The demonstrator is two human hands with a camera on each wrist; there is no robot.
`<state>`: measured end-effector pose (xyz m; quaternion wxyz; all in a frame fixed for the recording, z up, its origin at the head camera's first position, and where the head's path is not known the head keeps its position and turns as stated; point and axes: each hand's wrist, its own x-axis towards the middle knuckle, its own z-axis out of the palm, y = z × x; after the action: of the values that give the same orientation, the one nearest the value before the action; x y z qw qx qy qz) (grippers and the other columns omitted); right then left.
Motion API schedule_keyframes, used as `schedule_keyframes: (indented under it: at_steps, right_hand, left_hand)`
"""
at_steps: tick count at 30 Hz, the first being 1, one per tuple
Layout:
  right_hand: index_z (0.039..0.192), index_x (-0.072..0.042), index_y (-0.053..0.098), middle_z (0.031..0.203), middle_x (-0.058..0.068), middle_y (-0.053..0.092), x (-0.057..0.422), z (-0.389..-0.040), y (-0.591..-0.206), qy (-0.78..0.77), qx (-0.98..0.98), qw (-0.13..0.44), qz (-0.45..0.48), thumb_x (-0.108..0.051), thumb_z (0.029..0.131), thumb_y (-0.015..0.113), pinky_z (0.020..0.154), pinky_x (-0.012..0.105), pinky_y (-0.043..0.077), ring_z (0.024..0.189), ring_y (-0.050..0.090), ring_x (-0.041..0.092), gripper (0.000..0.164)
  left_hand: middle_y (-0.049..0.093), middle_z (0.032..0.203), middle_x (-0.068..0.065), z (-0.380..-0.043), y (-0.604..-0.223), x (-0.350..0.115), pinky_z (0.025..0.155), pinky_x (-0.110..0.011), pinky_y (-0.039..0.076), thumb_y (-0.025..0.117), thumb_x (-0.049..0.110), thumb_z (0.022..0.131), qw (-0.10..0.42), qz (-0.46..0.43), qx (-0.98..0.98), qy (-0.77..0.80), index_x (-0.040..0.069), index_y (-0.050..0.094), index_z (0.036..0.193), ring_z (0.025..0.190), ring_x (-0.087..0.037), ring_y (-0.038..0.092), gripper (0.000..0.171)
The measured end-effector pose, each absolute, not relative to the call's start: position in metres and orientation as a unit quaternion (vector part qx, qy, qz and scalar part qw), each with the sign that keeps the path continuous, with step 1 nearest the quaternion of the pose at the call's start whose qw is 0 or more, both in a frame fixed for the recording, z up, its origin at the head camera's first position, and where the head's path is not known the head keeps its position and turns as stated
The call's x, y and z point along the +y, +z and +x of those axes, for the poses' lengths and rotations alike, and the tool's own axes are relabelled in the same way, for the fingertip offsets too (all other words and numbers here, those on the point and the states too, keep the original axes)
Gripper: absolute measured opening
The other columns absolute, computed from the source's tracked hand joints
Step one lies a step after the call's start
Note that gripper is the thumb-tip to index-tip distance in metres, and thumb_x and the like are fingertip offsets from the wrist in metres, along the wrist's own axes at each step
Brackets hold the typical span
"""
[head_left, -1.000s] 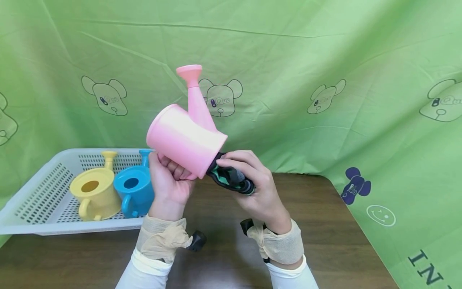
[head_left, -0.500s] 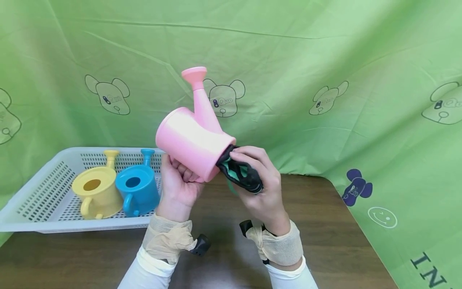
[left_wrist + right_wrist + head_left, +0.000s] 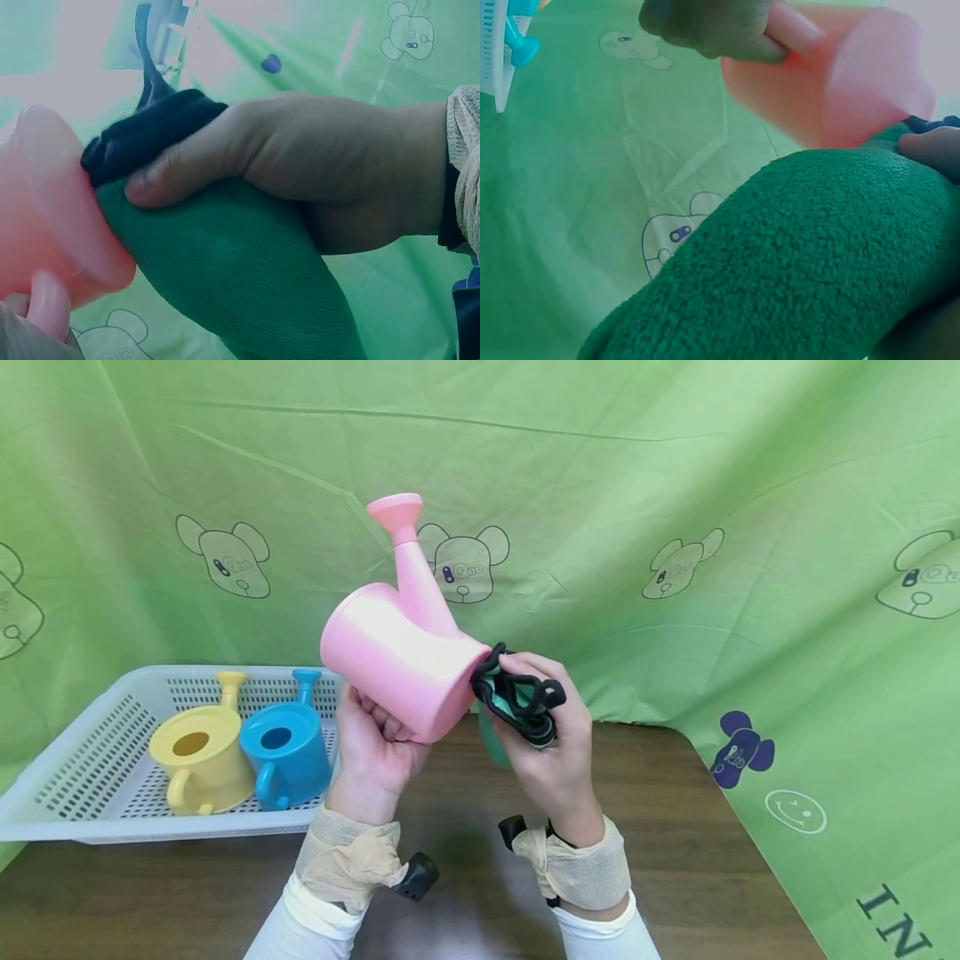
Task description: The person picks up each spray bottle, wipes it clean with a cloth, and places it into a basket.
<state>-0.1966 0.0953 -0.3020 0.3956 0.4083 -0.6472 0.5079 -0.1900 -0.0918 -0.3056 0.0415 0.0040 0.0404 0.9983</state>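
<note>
A pink watering can (image 3: 397, 652) is held up above the table, tipped sideways with its spout pointing upward. My left hand (image 3: 375, 760) grips it from below; the right wrist view shows the can's handle (image 3: 795, 28) coming out of that fist. In my right hand (image 3: 555, 743) is a bunched green cloth (image 3: 517, 697) with black edging. The cloth touches the can's right-hand end, where the spout joins the body. In the left wrist view my thumb presses on the cloth (image 3: 225, 255), which hangs down below the hand.
To the left, a white perforated plastic basket (image 3: 82, 839) holds a yellow watering can (image 3: 206, 768) and a blue watering can (image 3: 288, 764). Behind the brown wooden table (image 3: 660, 860) hangs a green printed curtain (image 3: 585, 468).
The can has shifted slightly right. My right hand has moved the cloth up and right along the can's end, and the cloth has bunched differently, with a green flap now hanging below.
</note>
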Motion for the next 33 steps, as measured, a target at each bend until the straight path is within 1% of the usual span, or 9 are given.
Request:
schedule_keyframes:
  at_steps: [5,9,12,15,16,24,27,30,33]
  right_hand:
    - [0.127,0.002,0.070,0.126,0.021,0.068,0.0971,-0.1978,-0.3012,0.508,-0.668,0.372,0.397,0.013,0.083,0.079,0.112,0.037,0.051,0.121,0.066,0.026,0.046]
    - [0.126,0.000,0.071,0.125,0.019,0.069,0.0983,-0.1985,-0.3020,0.499,-0.684,0.348,0.403,0.011,0.083,0.080,0.111,0.036,0.052,0.121,0.066,0.026,0.046]
    - [0.125,-0.001,0.072,0.125,0.018,0.070,0.0978,-0.1991,-0.3033,0.483,-0.696,0.329,0.417,0.010,0.082,0.081,0.112,0.035,0.051,0.121,0.066,0.027,0.046]
    - [0.124,-0.003,0.072,0.126,0.015,0.070,0.0960,-0.1987,-0.3048,0.469,-0.705,0.303,0.438,0.010,0.080,0.081,0.113,0.034,0.050,0.121,0.066,0.026,0.048]
    - [0.125,-0.004,0.072,0.126,0.015,0.070,0.0952,-0.1984,-0.3053,0.463,-0.707,0.294,0.446,0.011,0.079,0.081,0.113,0.033,0.050,0.122,0.066,0.026,0.049]
    - [0.126,-0.007,0.072,0.127,0.012,0.069,0.0921,-0.1955,-0.3062,0.433,-0.707,0.252,0.499,0.013,0.075,0.078,0.110,0.034,0.051,0.122,0.065,0.026,0.055]
    - [0.126,-0.007,0.071,0.128,0.013,0.069,0.0918,-0.1940,-0.3057,0.424,-0.703,0.243,0.517,0.012,0.075,0.080,0.111,0.034,0.051,0.122,0.064,0.026,0.055]
    - [0.126,-0.007,0.072,0.128,0.012,0.069,0.0903,-0.1933,-0.3058,0.417,-0.697,0.239,0.532,0.010,0.077,0.081,0.110,0.035,0.052,0.123,0.064,0.026,0.053]
    - [0.126,-0.006,0.072,0.127,0.012,0.069,0.0883,-0.1924,-0.3051,0.416,-0.690,0.242,0.541,0.009,0.078,0.082,0.110,0.035,0.052,0.121,0.064,0.026,0.051]
  left_hand:
    - [0.042,0.049,0.001,-0.1863,-0.3051,-0.0922,0.046,-0.020,0.014,0.037,0.041,0.112,0.038,0.045,0.042,0.997,0.015,0.044,0.068,0.036,-0.015,0.042,0.052]
    - [0.051,0.057,-0.002,-0.1837,-0.3059,-0.0914,0.041,-0.022,0.031,0.040,0.040,0.112,0.032,0.084,0.028,0.996,0.012,0.058,0.089,0.039,-0.015,0.048,0.040]
    - [0.069,0.081,-0.006,-0.1825,-0.3057,-0.0901,0.059,-0.028,0.059,0.045,0.040,0.111,0.011,0.112,0.012,0.994,0.012,0.063,0.112,0.063,-0.017,0.070,0.033]
    - [0.074,0.108,-0.007,-0.1817,-0.3054,-0.0894,0.078,-0.041,0.066,0.047,0.041,0.110,-0.016,0.135,0.004,0.991,0.013,0.062,0.122,0.093,-0.024,0.076,0.034]
    - [0.074,0.114,-0.007,-0.1815,-0.3055,-0.0893,0.083,-0.044,0.066,0.047,0.042,0.109,-0.027,0.137,0.005,0.990,0.014,0.062,0.124,0.102,-0.026,0.076,0.035]
    - [0.075,0.110,-0.008,-0.1813,-0.3057,-0.0905,0.081,-0.041,0.066,0.045,0.044,0.109,-0.084,0.130,0.012,0.988,0.013,0.063,0.120,0.098,-0.026,0.078,0.037]
    - [0.072,0.088,-0.008,-0.1831,-0.3052,-0.0912,0.064,-0.029,0.062,0.045,0.041,0.111,-0.095,0.133,0.001,0.987,0.009,0.062,0.111,0.072,-0.020,0.076,0.036]
    - [0.059,0.064,-0.006,-0.1849,-0.3053,-0.0921,0.044,-0.021,0.043,0.040,0.040,0.113,-0.107,0.125,0.003,0.986,0.007,0.058,0.095,0.045,-0.015,0.059,0.041]
    - [0.050,0.054,-0.003,-0.1862,-0.3052,-0.0935,0.039,-0.021,0.028,0.033,0.040,0.114,-0.118,0.120,0.018,0.986,0.009,0.051,0.081,0.037,-0.015,0.047,0.048]
